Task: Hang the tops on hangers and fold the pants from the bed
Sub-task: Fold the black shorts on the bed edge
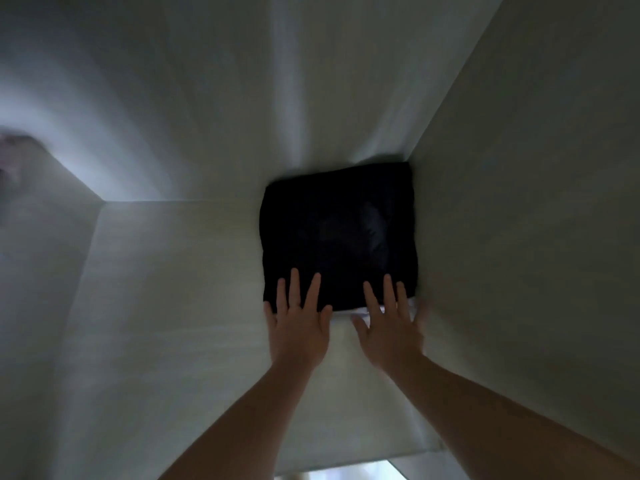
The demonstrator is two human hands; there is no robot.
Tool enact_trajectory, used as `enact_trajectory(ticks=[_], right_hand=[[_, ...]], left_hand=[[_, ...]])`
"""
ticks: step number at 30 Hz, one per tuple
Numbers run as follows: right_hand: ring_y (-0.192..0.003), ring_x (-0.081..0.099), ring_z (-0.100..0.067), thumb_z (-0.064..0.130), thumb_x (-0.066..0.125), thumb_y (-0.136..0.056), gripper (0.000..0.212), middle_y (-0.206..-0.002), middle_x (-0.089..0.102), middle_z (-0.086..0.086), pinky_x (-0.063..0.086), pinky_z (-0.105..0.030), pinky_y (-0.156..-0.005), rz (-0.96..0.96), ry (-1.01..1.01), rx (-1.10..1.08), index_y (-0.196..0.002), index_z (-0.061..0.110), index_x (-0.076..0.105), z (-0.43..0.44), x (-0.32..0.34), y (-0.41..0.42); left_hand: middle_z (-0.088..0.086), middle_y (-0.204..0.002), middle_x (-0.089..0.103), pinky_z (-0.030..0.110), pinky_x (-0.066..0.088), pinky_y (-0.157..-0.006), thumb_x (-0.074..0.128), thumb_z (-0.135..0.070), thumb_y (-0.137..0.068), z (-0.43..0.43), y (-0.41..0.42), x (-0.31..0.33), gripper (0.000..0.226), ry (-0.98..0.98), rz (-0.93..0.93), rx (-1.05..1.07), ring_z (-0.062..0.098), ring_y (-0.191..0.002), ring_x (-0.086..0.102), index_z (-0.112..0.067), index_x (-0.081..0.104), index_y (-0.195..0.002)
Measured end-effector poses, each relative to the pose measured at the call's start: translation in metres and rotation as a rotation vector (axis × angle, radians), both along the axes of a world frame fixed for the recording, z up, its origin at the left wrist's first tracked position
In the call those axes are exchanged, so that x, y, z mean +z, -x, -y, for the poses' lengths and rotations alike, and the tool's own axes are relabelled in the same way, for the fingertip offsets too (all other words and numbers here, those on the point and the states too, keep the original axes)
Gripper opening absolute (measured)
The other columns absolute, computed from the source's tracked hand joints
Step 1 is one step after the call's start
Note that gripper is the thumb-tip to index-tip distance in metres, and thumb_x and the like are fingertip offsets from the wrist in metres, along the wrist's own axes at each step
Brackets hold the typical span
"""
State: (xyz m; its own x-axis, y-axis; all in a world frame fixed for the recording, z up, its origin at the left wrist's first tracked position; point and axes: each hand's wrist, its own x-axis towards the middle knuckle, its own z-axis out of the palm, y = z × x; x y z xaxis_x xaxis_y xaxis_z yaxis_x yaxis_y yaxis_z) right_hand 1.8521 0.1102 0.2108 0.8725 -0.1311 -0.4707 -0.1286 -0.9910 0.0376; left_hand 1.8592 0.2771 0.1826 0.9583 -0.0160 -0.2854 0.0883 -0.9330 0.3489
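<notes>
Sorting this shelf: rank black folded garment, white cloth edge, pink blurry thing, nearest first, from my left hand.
1. black folded garment: under the left hand, touching.
2. white cloth edge: just to its right.
3. pink blurry thing: far left.

Head view, close, into shelf [180, 306]

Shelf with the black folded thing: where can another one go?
The shelf is bare left of the folded black garment, up to the left wall, and along its front edge. The right side is crowded: the garment sits against the right wall, with the left hand and right hand flat on its near edge.
</notes>
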Motion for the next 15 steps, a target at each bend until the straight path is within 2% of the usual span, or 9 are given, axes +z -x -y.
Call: enact_trajectory(ticks=[2,6,12,15], right_hand=[[-0.153,-0.020,-0.026,0.066,0.008,-0.099,0.068,-0.163,-0.030,0.000,-0.005,-0.061,-0.119,-0.018,0.009,0.007,-0.156,0.038,-0.018,-0.002,0.006,0.026],[-0.154,-0.014,-0.028,0.065,0.010,-0.100,0.068,-0.167,-0.019,0.001,-0.003,-0.062,-0.119,-0.120,-0.007,0.005,-0.159,0.036,-0.007,-0.007,0.026,0.070],[-0.154,-0.012,-0.027,0.064,0.014,-0.101,0.067,-0.168,-0.015,0.004,-0.002,-0.060,-0.119,-0.115,-0.099,0.077,-0.160,0.037,-0.004,-0.018,0.055,0.157],[-0.154,-0.012,-0.025,0.063,0.015,-0.102,0.065,-0.168,-0.015,0.006,-0.002,-0.058,-0.121,-0.113,-0.116,0.150,-0.159,0.038,-0.004,-0.012,0.071,0.202]], left_hand=[[-0.005,-0.164,-0.029,0.054,0.001,-0.122,0.019,-0.058,-0.102,-0.005,0.034,0.002,0.065,-0.015,-0.064,-0.004,0.023,-0.153,-0.019,-0.048,-0.023,-0.150],[-0.004,-0.166,-0.021,0.055,-0.003,-0.121,0.021,-0.058,-0.102,-0.014,0.104,0.009,0.064,-0.074,-0.224,0.008,0.024,-0.154,-0.017,-0.044,-0.012,-0.156],[-0.007,-0.167,-0.017,0.053,-0.006,-0.121,0.019,-0.060,-0.101,0.003,0.213,0.032,0.062,-0.048,-0.189,0.134,0.022,-0.153,-0.019,-0.049,-0.011,-0.154],[-0.006,-0.168,-0.011,0.055,0.002,-0.123,0.020,-0.061,-0.101,0.018,0.266,0.054,0.062,-0.063,-0.175,0.206,0.022,-0.155,-0.012,-0.047,-0.005,-0.156]])
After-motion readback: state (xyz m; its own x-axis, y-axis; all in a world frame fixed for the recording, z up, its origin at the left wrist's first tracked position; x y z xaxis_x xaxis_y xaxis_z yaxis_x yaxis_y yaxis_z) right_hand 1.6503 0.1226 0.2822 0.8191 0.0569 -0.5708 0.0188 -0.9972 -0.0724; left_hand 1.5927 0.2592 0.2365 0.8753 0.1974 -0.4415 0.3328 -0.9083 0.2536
